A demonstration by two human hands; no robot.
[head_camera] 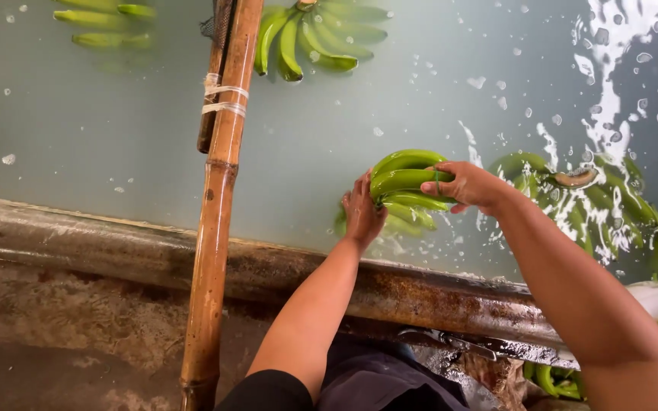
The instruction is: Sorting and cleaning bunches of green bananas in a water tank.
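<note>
Both hands gripped a green banana bunch [405, 183] at the water's surface near the tank rim [116, 247]: left hand [362, 213] with fingers curled on its end, right hand [470, 185] clasping the top. Fruits lay roughly left–right, tips leftward. Wet skin could let it slip.

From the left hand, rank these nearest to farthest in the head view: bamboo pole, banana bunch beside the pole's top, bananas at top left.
From the left hand:
1. Bamboo pole, to its left.
2. Banana bunch, top centre.
3. Bananas at top left, beyond the pole.
</note>
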